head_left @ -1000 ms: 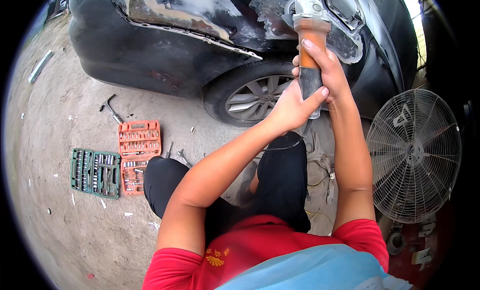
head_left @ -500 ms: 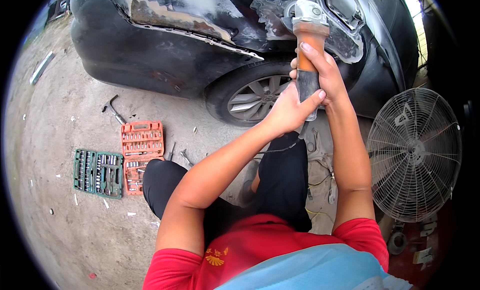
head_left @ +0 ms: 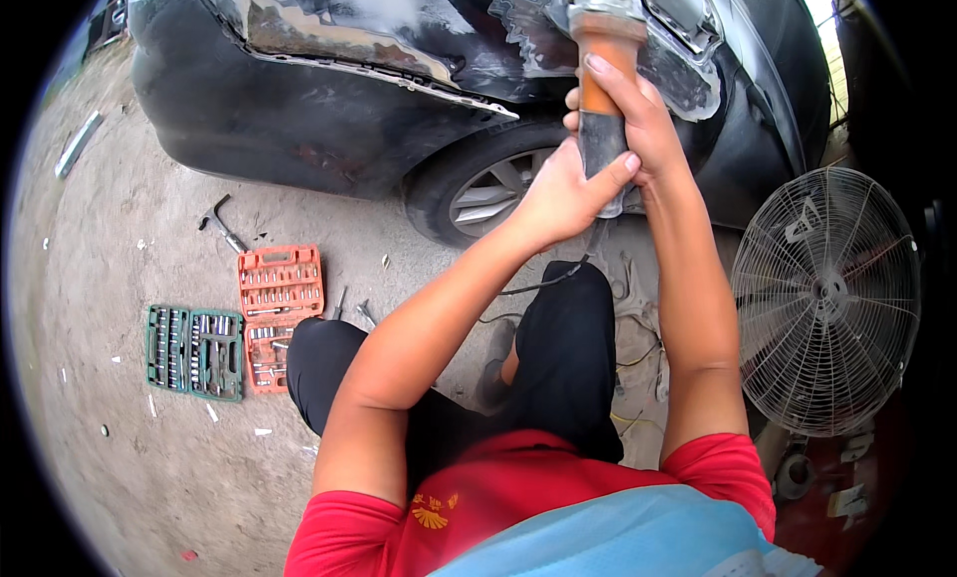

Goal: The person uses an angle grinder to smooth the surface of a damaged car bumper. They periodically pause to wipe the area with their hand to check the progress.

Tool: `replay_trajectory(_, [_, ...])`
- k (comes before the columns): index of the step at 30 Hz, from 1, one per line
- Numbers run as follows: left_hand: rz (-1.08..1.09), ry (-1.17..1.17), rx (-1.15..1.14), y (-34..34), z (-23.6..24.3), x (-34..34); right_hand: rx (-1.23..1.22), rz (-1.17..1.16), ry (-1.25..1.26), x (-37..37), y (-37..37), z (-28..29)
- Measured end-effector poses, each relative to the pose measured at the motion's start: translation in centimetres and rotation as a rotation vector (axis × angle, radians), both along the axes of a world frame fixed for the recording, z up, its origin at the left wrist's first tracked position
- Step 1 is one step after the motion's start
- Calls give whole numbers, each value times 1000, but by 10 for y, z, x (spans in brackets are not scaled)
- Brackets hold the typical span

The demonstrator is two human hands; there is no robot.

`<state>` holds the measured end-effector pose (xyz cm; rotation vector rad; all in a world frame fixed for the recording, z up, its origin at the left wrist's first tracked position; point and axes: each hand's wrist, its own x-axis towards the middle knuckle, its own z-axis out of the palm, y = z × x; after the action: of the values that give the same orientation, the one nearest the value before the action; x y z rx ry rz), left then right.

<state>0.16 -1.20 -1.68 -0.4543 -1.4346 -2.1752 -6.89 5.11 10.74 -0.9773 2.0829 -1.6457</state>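
Observation:
An orange and black angle grinder (head_left: pixel 609 67) with a silver head is held in both my hands. My right hand (head_left: pixel 643 114) wraps round its orange body, thumb lying along the top. Lower down, my left hand (head_left: pixel 570 191) is closed round the black rear end, from which a dark cord (head_left: pixel 558 281) hangs towards my knees. The grinder's head is over the dark car's (head_left: pixel 329 129) rear side panel, where paint is sanded off in grey, ragged patches (head_left: pixel 695 91). Whether the disc touches the panel I cannot tell. Below the grinder is the car's wheel (head_left: pixel 488 191).
A big wire-caged fan (head_left: pixel 827 298) stands at my right. On the concrete floor at left lie an open orange socket set (head_left: pixel 281 280), an open green one (head_left: pixel 194 352) and a hammer-like tool (head_left: pixel 223 224). Cables and small tools (head_left: pixel 638 348) lie beside my right leg.
The grinder and both hands have shifted slightly up and to the left in view, together with a small shift of the whole view. My grip looks the same.

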Motion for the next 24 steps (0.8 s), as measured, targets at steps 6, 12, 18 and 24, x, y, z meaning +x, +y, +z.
replay_trajectory(6, [-45,54,31,-3,-2,-4,-50,-24,-30,3,-3,-2])
replay_trajectory(12, [-41,41,42,3,-3,-4,-23,-23,-8,3,0,-1])
replay_trajectory(18, [15,44,22,2,-5,3,-29,-14,-30,2,2,-9])
replay_trajectory(24, [-57,48,64,-5,2,-1,-45,-19,0,0,-5,-1])
